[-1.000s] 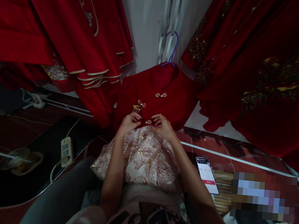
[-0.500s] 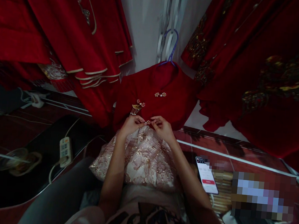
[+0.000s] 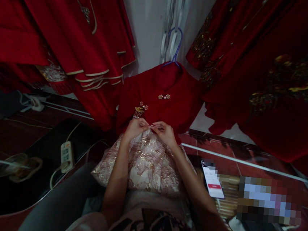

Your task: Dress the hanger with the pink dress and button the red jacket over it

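Observation:
A red dress (image 3: 167, 113) with a pale pink, gold-patterned skirt (image 3: 149, 162) hangs before me on a purple hanger (image 3: 178, 47), its skirt spread over my lap. My left hand (image 3: 136, 129) and my right hand (image 3: 165, 133) meet at the waist, fingertips pinched on a small flower-shaped bead button (image 3: 152, 125). The fingers mostly cover this button. Above it, another flower-bead fastener (image 3: 164, 96) lies on the chest. A gold fan brooch with tassels (image 3: 140, 110) is pinned just above my left hand.
Red garments with pale edging (image 3: 94, 59) hang at left, and gold-embroidered red ones (image 3: 290, 88) at right. A power strip (image 3: 67, 156) and a plastic cup with a straw (image 3: 15, 167) sit on a black surface at left. A lit phone (image 3: 213, 181) lies at right.
My right hand's fingers have moved slightly left and closed in over the bead button, which now shows less. My left hand stays at almost the same place.

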Tool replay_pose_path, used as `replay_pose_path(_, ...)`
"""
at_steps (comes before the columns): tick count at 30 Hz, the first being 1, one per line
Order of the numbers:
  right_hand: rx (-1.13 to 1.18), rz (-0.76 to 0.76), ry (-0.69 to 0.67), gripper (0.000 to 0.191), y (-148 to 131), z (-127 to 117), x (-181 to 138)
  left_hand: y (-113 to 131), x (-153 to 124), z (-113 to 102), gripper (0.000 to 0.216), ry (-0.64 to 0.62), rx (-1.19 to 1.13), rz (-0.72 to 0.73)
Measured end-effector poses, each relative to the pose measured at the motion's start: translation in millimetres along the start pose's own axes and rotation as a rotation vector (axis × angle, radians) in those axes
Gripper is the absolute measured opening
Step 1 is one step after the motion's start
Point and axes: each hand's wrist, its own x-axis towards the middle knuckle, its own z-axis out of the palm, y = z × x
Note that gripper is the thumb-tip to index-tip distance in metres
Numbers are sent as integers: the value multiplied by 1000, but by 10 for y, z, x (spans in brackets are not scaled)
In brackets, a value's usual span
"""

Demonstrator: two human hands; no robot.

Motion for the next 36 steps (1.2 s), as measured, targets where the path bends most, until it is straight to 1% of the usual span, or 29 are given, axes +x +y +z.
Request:
replay_pose_path(2,16,6,-8,22,-15,-20,11,15,0,-5,22,-12,-45,-19)
replay_pose_path(4,47,13,-51,22,-56,-89,23,47,22,-14,27,24,-153,-49)
replay_pose_path(5,67,18,-92,22,-85,-142,27,69,47,-18,31,68,-224,-68)
replay_pose_path(7,108,30,-219,24,-158,-273,26,120,121,-21,37,190,-367,-95)
replay_pose_path(8,130,33,-289,24,-197,-343,22,147,166,-19,38,244,-434,-98)
replay_pose_path(10,168,39,-391,24,-273,-466,7,196,259,-5,32,311,-564,-98)
replay_pose_path(12,193,43,-415,23,-332,-547,-7,232,333,17,25,326,-689,-119)
replay_pose_path(14,202,53,-407,22,-366,-580,-15,252,371,39,20,309,-794,-164)
replay_pose_path(17,205,63,-406,21,-375,-576,-15,258,371,53,19,293,-868,-199)
replay_pose_path(21,203,60,-411,22,-354,-545,-12,233,350,42,25,279,-871,-171)
replay_pose_path(23,198,61,-419,24,-351,-529,-13,213,364,48,27,296,-844,-143)
replay_pose_path(27,187,61,-415,26,-372,-498,-17,198,438,110,27,434,-755,-100)
replay_pose_path(29,180,58,-408,26,-385,-497,-16,213,469,151,27,510,-715,-98)
replay_pose_path(30,178,57,-406,26,-390,-505,-16,229,479,168,28,523,-700,-107)
replay_pose_path(31,176,57,-407,26,-395,-519,-16,251,485,181,28,506,-684,-126)
replay_pose_path(32,173,60,-415,26,-400,-541,-17,280,489,191,30,462,-658,-151)
replay_pose_path(34,164,73,-458,27,-415,-603,-26,367,502,202,37,338,-551,-173)
replay_pose_path(35,160,85,-490,27,-427,-641,-35,427,515,204,40,294,-470,-140)
replay_pose_path(36,158,100,-523,28,-441,-683,-46,497,535,205,40,273,-374,-69)
